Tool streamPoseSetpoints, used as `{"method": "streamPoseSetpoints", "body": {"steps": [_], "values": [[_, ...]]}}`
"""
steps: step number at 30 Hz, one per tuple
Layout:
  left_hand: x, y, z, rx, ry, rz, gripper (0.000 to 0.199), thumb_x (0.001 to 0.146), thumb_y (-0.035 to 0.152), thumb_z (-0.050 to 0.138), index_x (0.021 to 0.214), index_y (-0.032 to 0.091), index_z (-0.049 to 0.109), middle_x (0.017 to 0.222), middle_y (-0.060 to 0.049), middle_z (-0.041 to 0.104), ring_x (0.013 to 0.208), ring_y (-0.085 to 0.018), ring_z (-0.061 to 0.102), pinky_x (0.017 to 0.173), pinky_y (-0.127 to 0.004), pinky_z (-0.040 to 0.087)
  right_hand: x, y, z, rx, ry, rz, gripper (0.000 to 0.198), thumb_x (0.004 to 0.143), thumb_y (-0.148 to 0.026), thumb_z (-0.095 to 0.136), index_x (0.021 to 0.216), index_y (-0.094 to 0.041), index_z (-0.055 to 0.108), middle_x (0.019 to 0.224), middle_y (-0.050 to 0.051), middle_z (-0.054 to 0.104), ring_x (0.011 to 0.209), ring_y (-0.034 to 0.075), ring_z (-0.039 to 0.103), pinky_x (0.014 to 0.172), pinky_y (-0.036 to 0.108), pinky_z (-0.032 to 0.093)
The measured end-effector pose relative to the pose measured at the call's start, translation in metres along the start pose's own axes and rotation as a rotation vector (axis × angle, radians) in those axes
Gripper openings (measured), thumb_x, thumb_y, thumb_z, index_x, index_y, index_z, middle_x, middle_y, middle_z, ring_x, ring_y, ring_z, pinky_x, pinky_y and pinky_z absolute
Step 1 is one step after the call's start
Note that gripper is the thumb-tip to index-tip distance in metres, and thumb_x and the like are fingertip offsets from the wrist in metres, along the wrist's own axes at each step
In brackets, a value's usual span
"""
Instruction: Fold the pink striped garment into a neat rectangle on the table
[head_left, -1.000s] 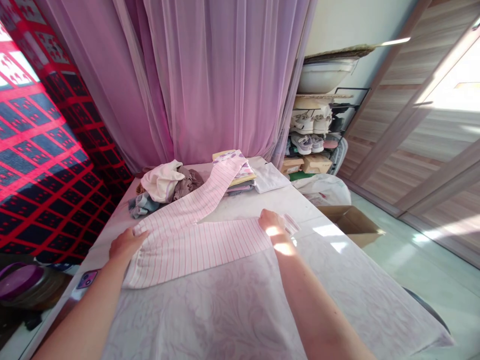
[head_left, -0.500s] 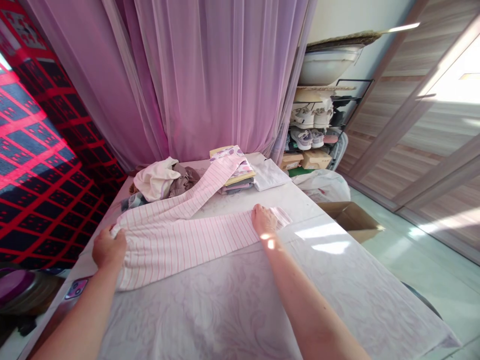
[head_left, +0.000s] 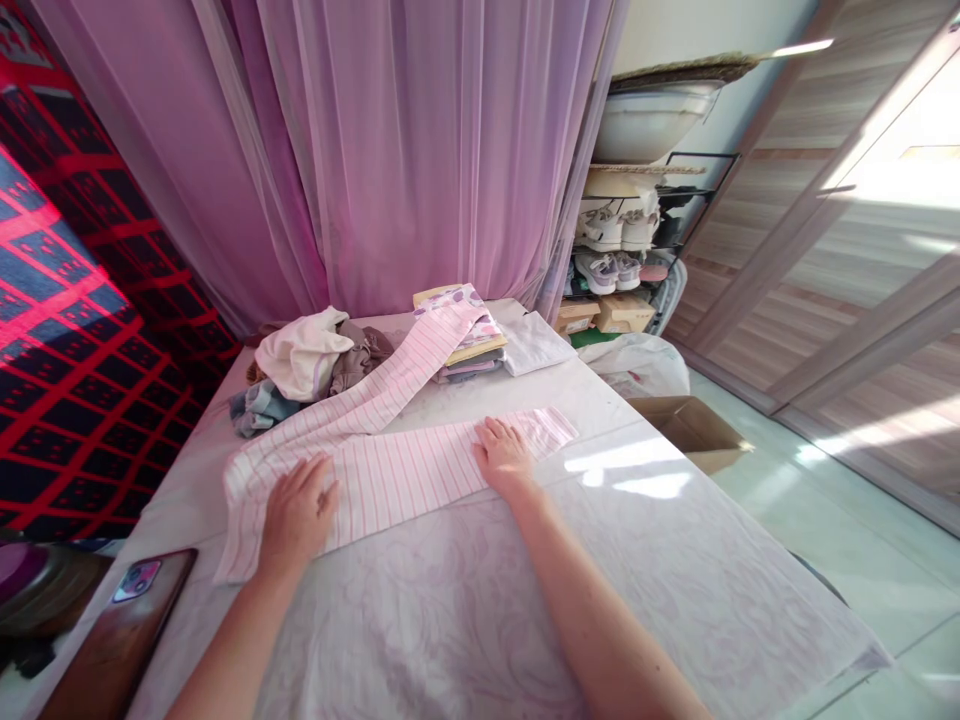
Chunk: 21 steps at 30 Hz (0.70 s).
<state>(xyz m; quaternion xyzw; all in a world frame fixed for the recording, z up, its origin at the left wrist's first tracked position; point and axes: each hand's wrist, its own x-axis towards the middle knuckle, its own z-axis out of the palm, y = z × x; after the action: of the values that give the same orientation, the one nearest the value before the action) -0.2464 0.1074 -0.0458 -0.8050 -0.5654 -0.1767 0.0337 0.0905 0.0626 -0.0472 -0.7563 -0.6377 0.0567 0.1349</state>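
Across the middle of the worktop [head_left: 420, 630], striped trousers [head_left: 412, 470] lie open, apparently being smoothed flat

Near left lies a phone [head_left: 112, 640]; beyond it the left hand [head_left: 296, 515] rests on the broad waist end, fingers loosely together and thumb apart, while the right hand [head_left: 504, 452], fingers slightly spread, lies on the near leg towards its right end; neither seems to pinch cloth. Farther off, the other leg slants to the far right, its end over a folded stack [head_left: 480, 355], a crumpled heap [head_left: 304, 350] to the left, a purple curtain [head_left: 420, 130] behind. With creases pressed out, the next move probably calls for fingers gripping the far leg's edge and lifting it clear, without dragging the stack
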Motion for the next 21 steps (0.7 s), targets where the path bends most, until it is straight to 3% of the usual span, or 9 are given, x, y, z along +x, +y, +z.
{"method": "streamPoseSetpoints", "body": {"steps": [6,13,21], "values": [[-0.02,0.019,0.016,0.183,-0.173,-0.095,0.055,0.094,0.041,0.036,0.141,0.016,0.05,0.152,-0.015,0.042,0.141,-0.033,0.035,0.111,-0.054,0.03,-0.003,0.013,-0.002,-0.078,0.008,0.308,0.063,0.098,-0.045,0.036,0.15,-0.008,0.037,0.159,0.018,0.028,0.147,0.032,0.021,0.117,0.053,0.016],[-0.021,0.019,0.008,0.222,-0.196,-0.202,0.062,0.092,0.048,0.04,0.146,0.017,0.044,0.157,-0.017,0.034,0.143,-0.036,0.032,0.113,-0.057,0.025,-0.007,0.014,-0.004,-0.109,0.019,0.266,0.062,0.097,-0.044,0.039,0.15,-0.012,0.038,0.159,0.017,0.028,0.147,0.031,0.022,0.117,0.052,0.016],[-0.038,-0.008,-0.003,0.244,-0.179,-0.296,0.062,0.094,0.043,0.034,0.147,0.01,0.041,0.155,-0.019,0.036,0.145,-0.035,0.03,0.115,-0.056,0.024,-0.008,0.019,0.002,-0.173,-0.003,0.254,0.057,0.098,-0.045,0.034,0.146,-0.018,0.045,0.157,0.014,0.033,0.144,0.03,0.028,0.113,0.052,0.021]]}}
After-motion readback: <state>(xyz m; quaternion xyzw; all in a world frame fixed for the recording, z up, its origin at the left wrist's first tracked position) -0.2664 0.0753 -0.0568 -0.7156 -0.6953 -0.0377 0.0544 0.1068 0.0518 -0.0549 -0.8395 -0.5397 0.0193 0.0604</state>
